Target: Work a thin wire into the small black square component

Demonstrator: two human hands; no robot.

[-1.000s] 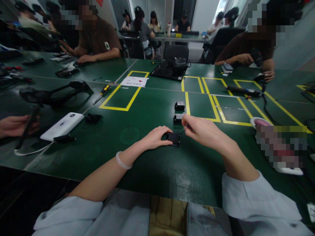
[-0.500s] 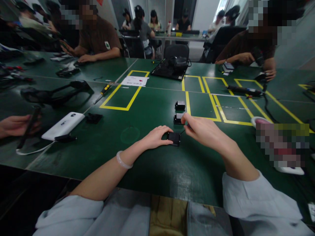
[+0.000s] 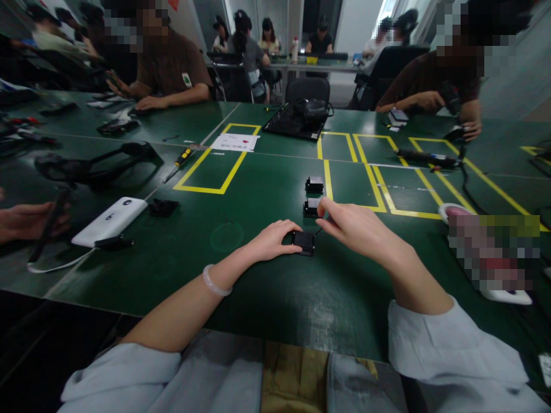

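The left hand [image 3: 271, 241] clamps the black module [image 3: 305, 242] on the bench [image 3: 241, 287]. Just right of it, the right hand [image 3: 357, 229] pinches a thin dark strand [image 3: 318, 231]. A 2nd module [image 3: 310, 207] lies at its fingertips, with a 3rd module [image 3: 314, 184] beyond.

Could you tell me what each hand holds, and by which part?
The left hand grips the small black box by its left side; right hand: cannot be told.

The table [image 3: 267, 298] top is smooth, glossy green, the small module [image 3: 304, 241] matt black plastic, the power bank [image 3: 109, 220] glossy white plastic.
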